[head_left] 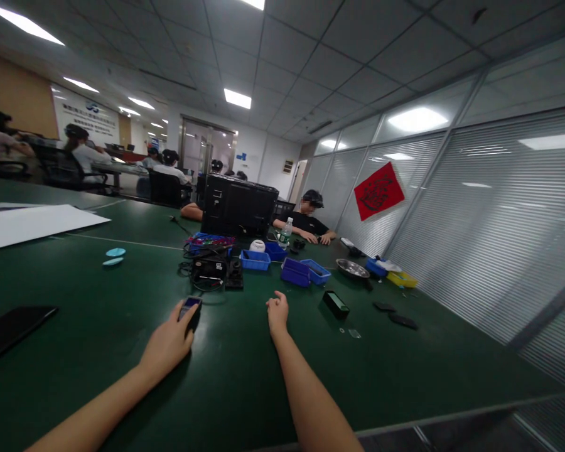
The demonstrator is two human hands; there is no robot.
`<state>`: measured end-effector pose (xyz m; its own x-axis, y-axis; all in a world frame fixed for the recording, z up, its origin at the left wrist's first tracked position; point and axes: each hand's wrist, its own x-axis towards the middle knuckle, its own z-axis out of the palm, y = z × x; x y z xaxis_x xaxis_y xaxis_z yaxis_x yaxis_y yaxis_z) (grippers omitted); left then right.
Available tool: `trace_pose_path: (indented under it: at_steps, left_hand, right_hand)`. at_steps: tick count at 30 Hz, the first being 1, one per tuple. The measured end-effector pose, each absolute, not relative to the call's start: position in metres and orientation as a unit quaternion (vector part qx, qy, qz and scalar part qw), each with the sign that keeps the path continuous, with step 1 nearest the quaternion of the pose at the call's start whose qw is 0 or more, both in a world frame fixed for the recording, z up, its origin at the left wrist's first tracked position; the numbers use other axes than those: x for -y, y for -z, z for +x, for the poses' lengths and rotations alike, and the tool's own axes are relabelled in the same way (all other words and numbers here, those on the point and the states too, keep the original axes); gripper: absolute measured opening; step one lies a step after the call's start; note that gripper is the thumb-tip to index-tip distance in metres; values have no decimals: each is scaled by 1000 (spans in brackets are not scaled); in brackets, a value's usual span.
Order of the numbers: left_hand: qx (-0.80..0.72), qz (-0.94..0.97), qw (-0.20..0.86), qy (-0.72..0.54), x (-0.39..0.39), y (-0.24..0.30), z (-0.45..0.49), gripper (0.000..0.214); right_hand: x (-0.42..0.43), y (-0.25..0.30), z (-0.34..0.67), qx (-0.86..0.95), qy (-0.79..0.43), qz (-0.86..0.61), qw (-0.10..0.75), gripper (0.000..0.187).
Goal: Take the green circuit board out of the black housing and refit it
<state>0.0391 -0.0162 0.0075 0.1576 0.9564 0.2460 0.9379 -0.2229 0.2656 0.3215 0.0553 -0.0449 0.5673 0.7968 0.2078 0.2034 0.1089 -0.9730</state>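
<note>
My left hand (169,342) rests on the green table (98,351) with its fingers wrapped round a small dark device with a lit screen (189,309). My right hand (277,312) lies on the table a little to the right, fingers curled into a loose fist with nothing visible in it. A small black box (336,304) sits to the right of the right hand. Beyond both hands lie tangled black cables and black parts (210,272).
Several blue bins (305,272) stand past the hands, with a metal bowl (352,269) and a yellow tray (402,279) further right. A black case (238,206) stands behind them. A dark phone (9,329) lies at left. Other people sit at the far tables.
</note>
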Motion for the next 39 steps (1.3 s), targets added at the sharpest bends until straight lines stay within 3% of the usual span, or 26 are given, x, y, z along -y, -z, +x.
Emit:
trace_pose_path:
  at_steps: [6,10,17,27,36,39]
  left_hand:
    - [-672,717,7,-186,3,-14,-8,52]
    - [-707,671,20,-225,-9,-14,-30,51]
    - [-701,620,57,-349,-23,-2,-38,67]
    - [-740,574,133,-324,-27,-9,-40,76]
    - [-793,485,47,-366,-35,-11,-58,75]
    - [-794,479,45,-372,-37,-11,-59,76]
  right_hand:
    - [-47,31,302,536,-119,-732,404,38]
    - [-45,23,300,538,-106,-763,342,37]
    - [-52,18,301,504,-103,-792,330,37]
    - [-54,24,305,525,-89,-767,358,28]
    - [-54,33,316,521,-154,-685,486,28]
    - [-55,36,318,524,-162,-676,491,27]
